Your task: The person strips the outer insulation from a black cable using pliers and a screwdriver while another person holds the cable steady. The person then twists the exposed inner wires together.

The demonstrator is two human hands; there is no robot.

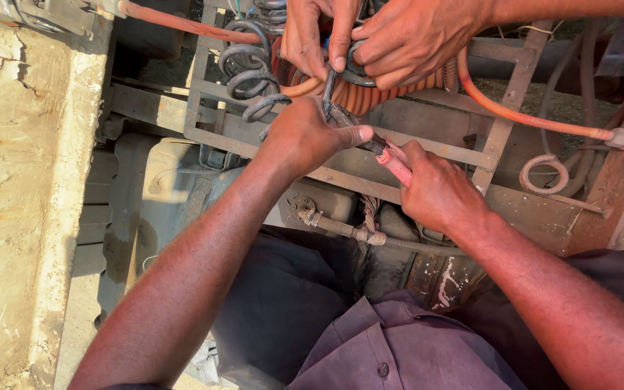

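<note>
My right hand [435, 189] grips the pink handles of a pair of pliers [393, 163] whose dark jaws point up-left toward a bundle of coiled hoses. My left hand [305, 137] rests on the metal frame by the plier jaws, thumb stretched along the tool and fingers curled around something I cannot make out. Above, another person's two hands [370, 36] hold a black strap or clip [328, 88] against the orange coiled hose [370, 97].
A rusty metal frame [503, 130] carries grey coiled hoses [250, 68] and an orange hose [529, 114] running right to a white fitting [622, 137]. A worn concrete-coloured wall [23, 195] stands at the left. Vehicle parts and a pipe [341, 230] lie below.
</note>
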